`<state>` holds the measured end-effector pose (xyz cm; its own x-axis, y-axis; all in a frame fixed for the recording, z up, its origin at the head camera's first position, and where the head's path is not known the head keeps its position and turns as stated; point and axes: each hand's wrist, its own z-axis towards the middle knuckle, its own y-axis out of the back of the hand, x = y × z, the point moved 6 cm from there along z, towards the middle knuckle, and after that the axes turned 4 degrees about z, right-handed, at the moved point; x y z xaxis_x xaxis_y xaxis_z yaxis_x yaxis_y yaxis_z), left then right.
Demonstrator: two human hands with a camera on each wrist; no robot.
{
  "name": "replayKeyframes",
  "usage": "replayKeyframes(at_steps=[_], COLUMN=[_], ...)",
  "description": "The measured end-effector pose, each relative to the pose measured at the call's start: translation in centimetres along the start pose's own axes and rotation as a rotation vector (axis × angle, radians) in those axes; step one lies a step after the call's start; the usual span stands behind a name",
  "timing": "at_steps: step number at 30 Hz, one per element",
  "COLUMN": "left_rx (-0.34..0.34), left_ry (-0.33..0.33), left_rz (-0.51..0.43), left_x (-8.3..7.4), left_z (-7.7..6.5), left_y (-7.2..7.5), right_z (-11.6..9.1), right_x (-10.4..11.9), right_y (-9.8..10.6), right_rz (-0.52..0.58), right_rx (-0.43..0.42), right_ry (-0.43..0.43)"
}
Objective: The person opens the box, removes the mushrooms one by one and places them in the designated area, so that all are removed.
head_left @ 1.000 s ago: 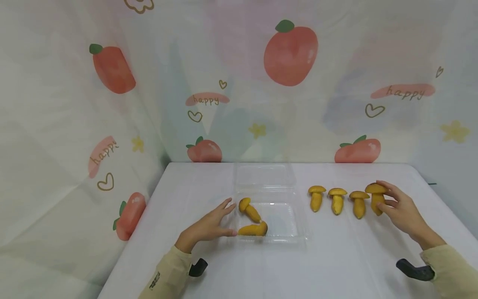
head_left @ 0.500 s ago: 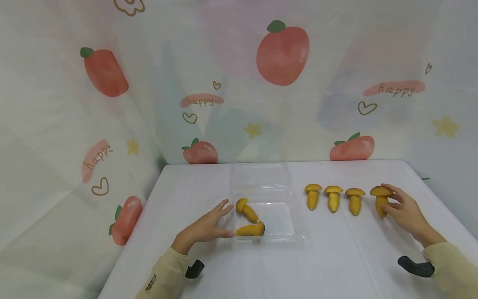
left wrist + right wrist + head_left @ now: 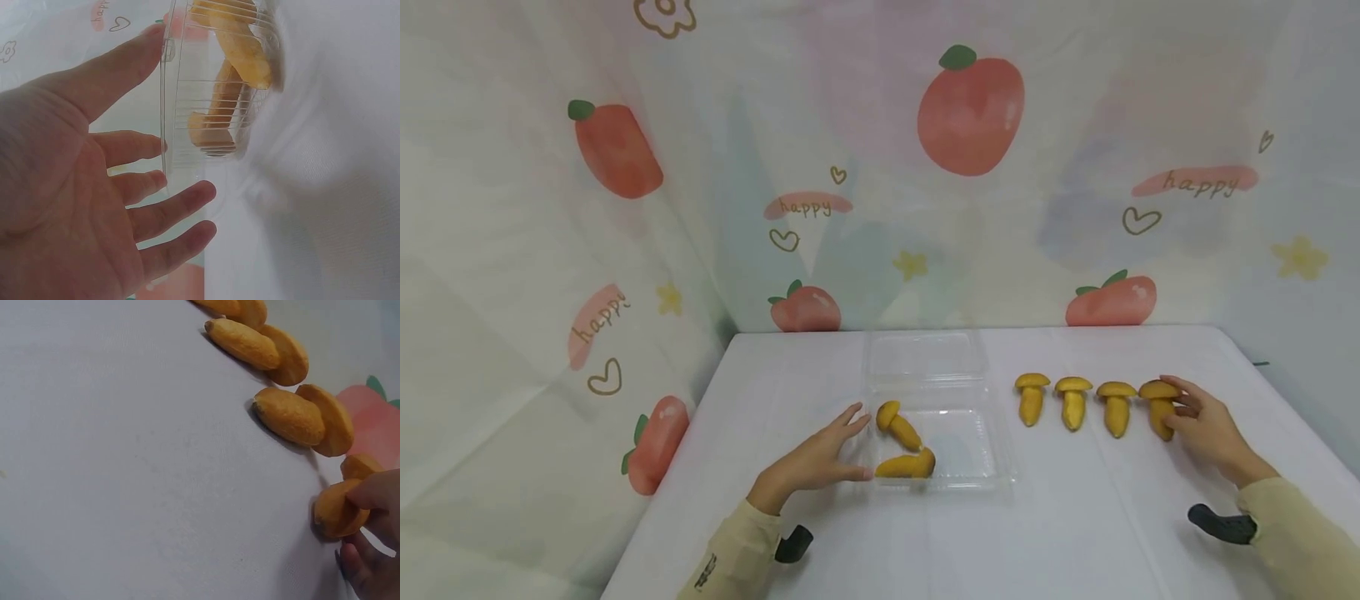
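My right hand [image 3: 1213,429] pinches the rightmost yellow mushroom [image 3: 1160,408] at the end of a row; its stem lies between thumb and fingers in the right wrist view. Three more mushrooms of the same kind, a left one [image 3: 1032,400], a middle one [image 3: 1073,403] and a right one [image 3: 1117,409], lie caps away from me. Spread fingers of my left hand [image 3: 808,461] touch the left side of a clear plastic box [image 3: 966,482]. Inside the box, at its left, rest an upper mushroom [image 3: 898,427] and a lower mushroom [image 3: 907,465].
The box's clear lid [image 3: 925,356] lies folded back toward the wall. A white cloth covers the table [image 3: 1060,533]. A printed curtain [image 3: 970,242] rises behind and at the left. Black curved pieces, one [image 3: 1222,525] by the right sleeve, sit beside both wrists.
The right hand shifted its mushroom right, away from its neighbour, then back left a little, closer to the row. The left hand stays at the box. The head view shifted slightly.
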<state>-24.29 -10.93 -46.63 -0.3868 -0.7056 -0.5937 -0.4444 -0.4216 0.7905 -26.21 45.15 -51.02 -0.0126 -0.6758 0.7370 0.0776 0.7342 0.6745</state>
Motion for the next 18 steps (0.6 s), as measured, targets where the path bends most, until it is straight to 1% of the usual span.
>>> replayKeyframes(at_steps=[6,12,18], left_rx=[-0.007,-0.005,0.001], left_ry=[0.0,0.004,0.008], left_rz=[0.011,0.015,0.025], left_x=[0.1,0.15,0.15], left_z=[0.16,0.14,0.18], left_y=[-0.12,-0.02,0.01], right_z=[0.04,0.11,0.33], right_x=[-0.55,-0.65,-0.76], right_y=[-0.03,-0.08,-0.06], right_rz=[-0.015,-0.022,-0.039], right_rx=[0.039,0.029,0.064], right_ry=[-0.074,-0.068,-0.065])
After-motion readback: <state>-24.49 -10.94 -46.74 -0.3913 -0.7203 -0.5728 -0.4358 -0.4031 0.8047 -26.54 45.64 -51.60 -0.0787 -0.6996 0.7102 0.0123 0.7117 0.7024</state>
